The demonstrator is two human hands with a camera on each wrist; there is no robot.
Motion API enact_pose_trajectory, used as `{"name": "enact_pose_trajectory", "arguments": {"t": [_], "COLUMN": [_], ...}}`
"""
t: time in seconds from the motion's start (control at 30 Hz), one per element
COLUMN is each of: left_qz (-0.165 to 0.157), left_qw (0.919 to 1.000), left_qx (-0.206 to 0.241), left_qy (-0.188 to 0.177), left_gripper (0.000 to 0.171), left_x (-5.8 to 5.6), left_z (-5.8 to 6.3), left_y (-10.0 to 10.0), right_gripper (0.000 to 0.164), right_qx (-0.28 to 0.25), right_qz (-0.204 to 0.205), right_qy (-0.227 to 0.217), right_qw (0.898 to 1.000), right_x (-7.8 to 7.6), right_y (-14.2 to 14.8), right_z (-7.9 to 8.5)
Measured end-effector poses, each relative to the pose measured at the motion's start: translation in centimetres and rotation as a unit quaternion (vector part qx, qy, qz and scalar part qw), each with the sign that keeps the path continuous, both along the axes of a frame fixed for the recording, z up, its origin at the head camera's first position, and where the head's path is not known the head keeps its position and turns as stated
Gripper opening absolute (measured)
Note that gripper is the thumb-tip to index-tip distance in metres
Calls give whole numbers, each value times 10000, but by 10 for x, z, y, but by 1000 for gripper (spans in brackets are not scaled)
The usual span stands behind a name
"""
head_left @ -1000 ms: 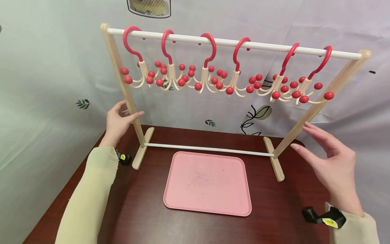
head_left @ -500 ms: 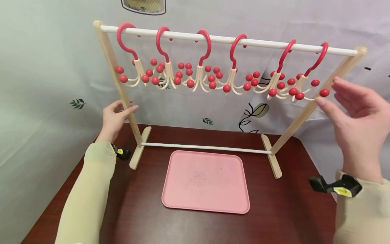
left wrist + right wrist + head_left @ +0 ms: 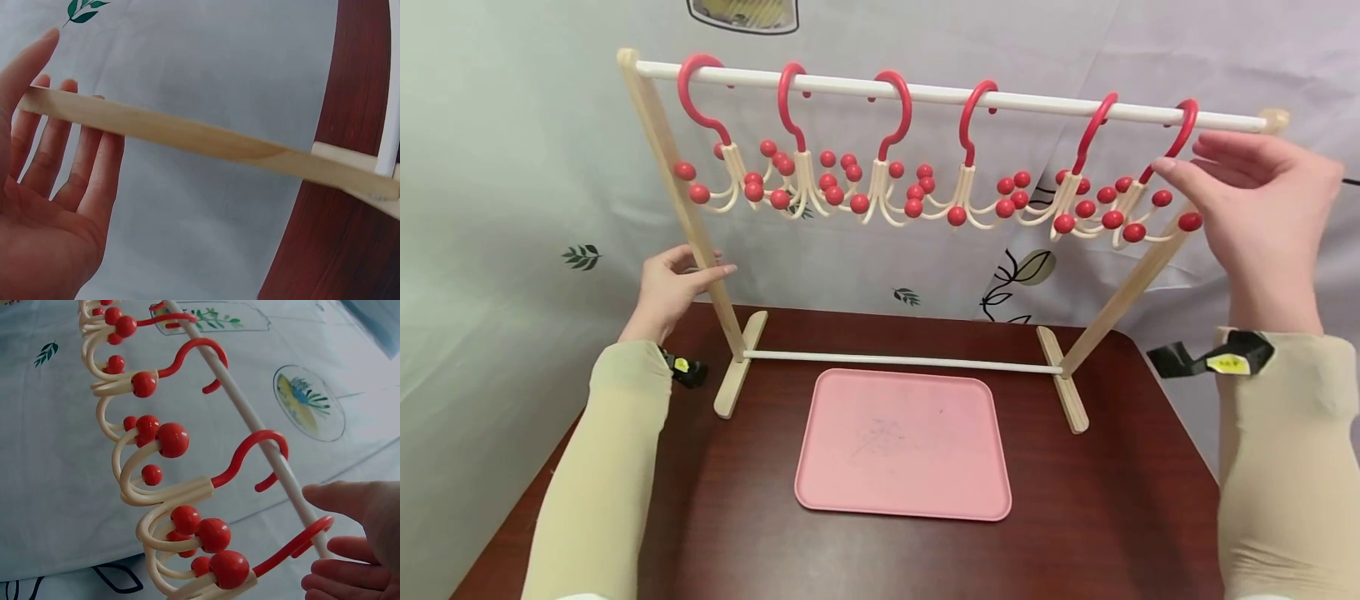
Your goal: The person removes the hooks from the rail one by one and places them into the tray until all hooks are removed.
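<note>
A wooden rack with a white top rod (image 3: 1037, 102) stands on the table. Several hook hangers hang from it, each with a red hook, cream prongs and red ball tips. My left hand (image 3: 662, 292) is at the left post (image 3: 658, 142); in the left wrist view its fingers (image 3: 90, 156) extend behind the post (image 3: 187, 135), thumb apart, not curled round it. At the far right, my right hand (image 3: 1273, 192) is beside the rightmost hanger (image 3: 1186, 125). Thumb and fingers are spread near its red hook (image 3: 294, 545); contact is unclear.
A pink tray (image 3: 902, 497) lies on the dark red-brown table (image 3: 1075, 517) in front of the rack. A white lower rod (image 3: 887, 360) joins the two wooden feet. Pale patterned cloth (image 3: 850, 275) hangs behind.
My right hand has risen from beside the lower right post to the rightmost hanger's hook. The left hand stays at the left post. The view has shifted slightly.
</note>
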State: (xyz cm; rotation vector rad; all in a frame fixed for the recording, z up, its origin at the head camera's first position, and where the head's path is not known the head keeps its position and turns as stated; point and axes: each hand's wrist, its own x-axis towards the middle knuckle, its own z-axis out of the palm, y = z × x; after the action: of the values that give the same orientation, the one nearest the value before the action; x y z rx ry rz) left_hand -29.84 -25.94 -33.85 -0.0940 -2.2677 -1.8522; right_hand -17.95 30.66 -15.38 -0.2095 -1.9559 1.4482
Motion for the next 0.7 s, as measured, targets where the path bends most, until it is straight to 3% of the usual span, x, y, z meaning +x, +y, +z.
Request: {"name": "enact_pose_trajectory", "arguments": {"t": [0.2,0.47,0.7], "left_qz": [-111,-503,-575], "left_qw": [9977,9982,9981], "left_qx": [-665,-318,-134], "left_qy": [-112,-97,-162], "left_gripper": [48,50,46], "left_x": [3,14,21], "left_z": [4,15,23], "left_y": [-6,-7,-5], "right_gripper": [49,47,45], "right_qx": [-230,-509,-939], "right_qz": [239,326,472], "right_qy": [-72,-76,364], "right_qw": [9994,9981,9938], "right_x": [-17,-24,-24], "right_y": [1,1,-2], "right_z": [3,2,0]}}
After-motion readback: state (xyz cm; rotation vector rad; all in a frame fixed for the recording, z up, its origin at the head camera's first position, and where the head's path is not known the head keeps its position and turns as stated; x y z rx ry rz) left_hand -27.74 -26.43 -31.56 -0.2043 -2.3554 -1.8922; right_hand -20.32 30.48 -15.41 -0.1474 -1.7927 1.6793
